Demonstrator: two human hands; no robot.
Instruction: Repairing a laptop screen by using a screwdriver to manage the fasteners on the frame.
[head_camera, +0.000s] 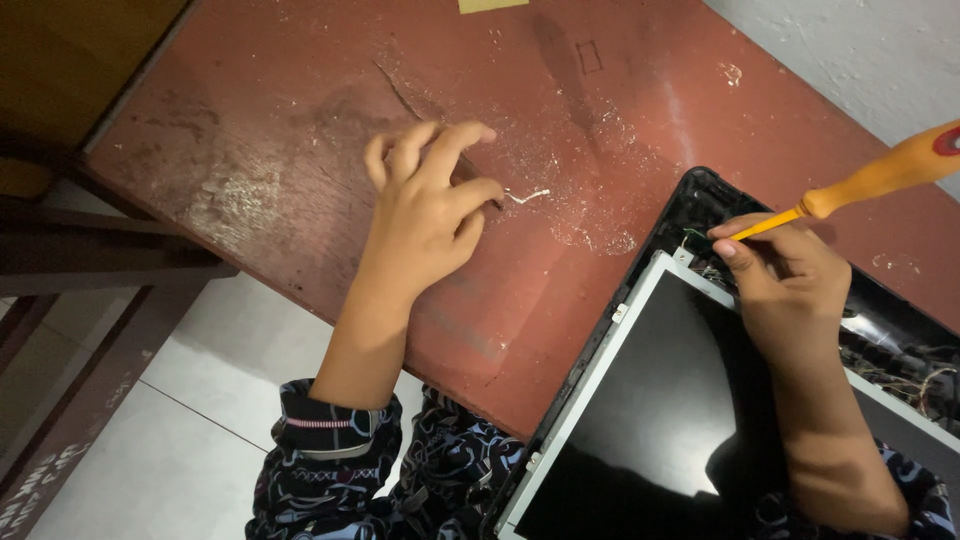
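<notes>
My left hand (430, 205) rests on the worn red table (300, 130), fingers curled and spread, its fingertips beside a small white scrap (530, 195); I cannot see anything held in it. My right hand (785, 275) grips a screwdriver with an orange handle (890, 170), its shaft running down toward the top left corner of a dismantled laptop screen (640, 410). The black panel sits in a metal frame inside the black lid shell (690, 195). The screwdriver tip is hidden behind my fingers.
Loose wires (905, 375) lie in the lid shell right of my right wrist. A dark wooden bench or chair frame (90, 260) stands at the left over a pale tiled floor (190, 440). A whitish wall (860, 50) borders the table's far right.
</notes>
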